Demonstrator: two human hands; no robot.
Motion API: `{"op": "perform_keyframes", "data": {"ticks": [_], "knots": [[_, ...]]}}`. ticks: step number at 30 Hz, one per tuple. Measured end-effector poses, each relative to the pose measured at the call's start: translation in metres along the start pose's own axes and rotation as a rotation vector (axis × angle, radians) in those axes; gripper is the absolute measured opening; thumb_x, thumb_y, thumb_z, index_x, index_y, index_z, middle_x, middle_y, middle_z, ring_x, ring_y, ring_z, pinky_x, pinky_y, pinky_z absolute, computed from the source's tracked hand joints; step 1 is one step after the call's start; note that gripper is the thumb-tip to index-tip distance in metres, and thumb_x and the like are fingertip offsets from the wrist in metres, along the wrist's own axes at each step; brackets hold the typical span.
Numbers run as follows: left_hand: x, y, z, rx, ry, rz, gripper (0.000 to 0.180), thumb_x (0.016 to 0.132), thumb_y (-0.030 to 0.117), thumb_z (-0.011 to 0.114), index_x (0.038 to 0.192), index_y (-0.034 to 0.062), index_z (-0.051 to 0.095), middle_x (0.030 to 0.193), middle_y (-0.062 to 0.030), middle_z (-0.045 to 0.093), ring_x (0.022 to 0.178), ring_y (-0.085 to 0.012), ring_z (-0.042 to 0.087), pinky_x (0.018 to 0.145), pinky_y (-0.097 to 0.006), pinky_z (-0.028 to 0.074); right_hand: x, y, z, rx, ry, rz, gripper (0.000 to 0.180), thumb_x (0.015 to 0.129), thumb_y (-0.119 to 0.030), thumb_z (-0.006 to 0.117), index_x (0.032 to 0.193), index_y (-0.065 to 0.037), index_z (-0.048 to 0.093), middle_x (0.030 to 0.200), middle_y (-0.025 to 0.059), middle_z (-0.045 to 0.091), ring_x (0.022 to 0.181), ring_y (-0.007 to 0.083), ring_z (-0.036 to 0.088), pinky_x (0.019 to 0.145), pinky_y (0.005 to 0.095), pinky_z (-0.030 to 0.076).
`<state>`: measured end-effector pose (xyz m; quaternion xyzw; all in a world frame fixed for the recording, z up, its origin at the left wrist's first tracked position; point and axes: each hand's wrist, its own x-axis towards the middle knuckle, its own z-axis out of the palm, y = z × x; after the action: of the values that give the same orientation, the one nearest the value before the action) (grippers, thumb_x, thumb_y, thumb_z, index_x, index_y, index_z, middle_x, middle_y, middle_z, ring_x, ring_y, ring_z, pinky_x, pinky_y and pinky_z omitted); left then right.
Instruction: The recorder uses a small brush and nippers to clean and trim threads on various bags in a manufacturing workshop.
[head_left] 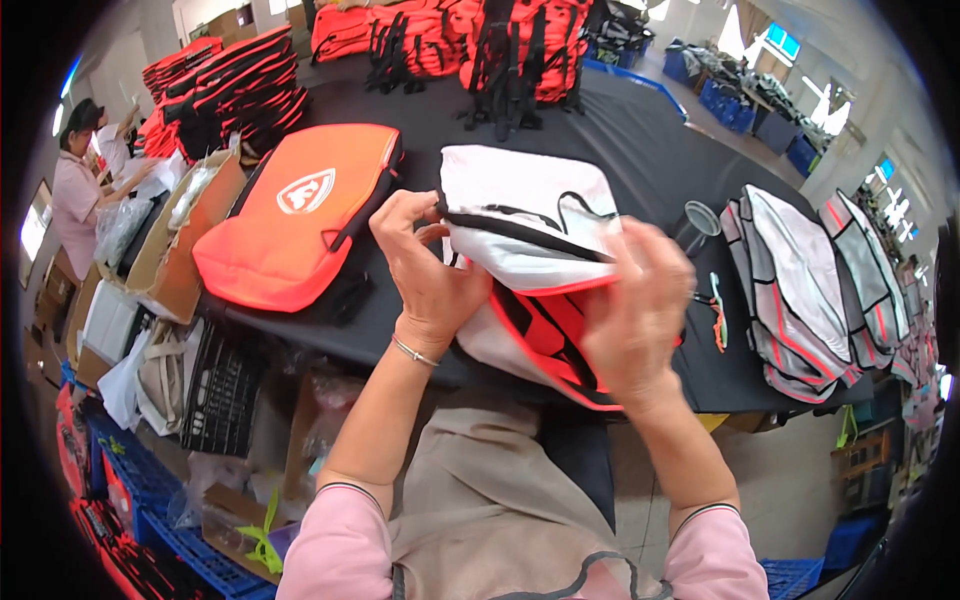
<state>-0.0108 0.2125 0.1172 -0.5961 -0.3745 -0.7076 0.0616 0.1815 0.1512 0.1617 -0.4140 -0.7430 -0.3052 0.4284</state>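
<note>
A white backpack [525, 185] with black zip edging lies in front of me on the black-covered table. It gapes on the near side, and its orange-red lining [545, 330] shows. My left hand [430, 270] is closed on the backpack's left edge, thumb toward the opening. At the right side of the opening is my right hand [640, 310], its fingers bent and smeared by motion, so its hold is unclear. Left of the white one, an orange backpack [300, 215] with a white shield emblem lies flat.
A grey cup [697, 225] and a small tool with a coloured handle [718, 315] lie right of my hands. Stacked white-grey bags [790, 285] are farther right. Orange bags [525, 50] pile up at the back. A cardboard box [195, 230] stands left, near a person [75, 190].
</note>
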Motion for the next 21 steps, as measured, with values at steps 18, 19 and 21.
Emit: {"op": "perform_keyframes", "data": {"ticks": [18, 19, 21], "knots": [[-0.016, -0.002, 0.022, -0.1, -0.024, 0.367, 0.041, 0.069, -0.015, 0.063, 0.107, 0.0008, 0.064, 0.103, -0.0134, 0.067, 0.092, -0.0299, 0.068, 0.079, -0.038, 0.058, 0.006, 0.023, 0.024, -0.067, 0.084, -0.428, 0.042, 0.07, -0.006, 0.073, 0.112, -0.012, 0.075, 0.115, 0.0057, 0.064, 0.057, 0.0096, 0.046, 0.05, 0.0216, 0.04], [-0.006, 0.006, 0.027, -0.051, 0.017, 0.367, 0.044, 0.069, -0.017, 0.059, 0.109, -0.0009, 0.066, 0.101, -0.0144, 0.069, 0.09, -0.0299, 0.07, 0.078, -0.037, 0.059, 0.017, 0.022, 0.018, -0.069, 0.046, -0.387, 0.043, 0.069, -0.005, 0.073, 0.112, -0.008, 0.074, 0.115, 0.0068, 0.065, 0.057, 0.0101, 0.048, 0.051, 0.0221, 0.042], [0.004, 0.014, 0.037, -0.05, -0.048, 0.37, 0.043, 0.074, -0.017, 0.057, 0.114, -0.0029, 0.066, 0.097, -0.0147, 0.071, 0.086, -0.0293, 0.07, 0.078, -0.034, 0.059, 0.024, 0.022, 0.013, -0.024, -0.004, -0.329, 0.044, 0.068, -0.003, 0.074, 0.112, -0.002, 0.072, 0.109, 0.0098, 0.066, 0.059, 0.0138, 0.055, 0.052, 0.025, 0.047]]}}
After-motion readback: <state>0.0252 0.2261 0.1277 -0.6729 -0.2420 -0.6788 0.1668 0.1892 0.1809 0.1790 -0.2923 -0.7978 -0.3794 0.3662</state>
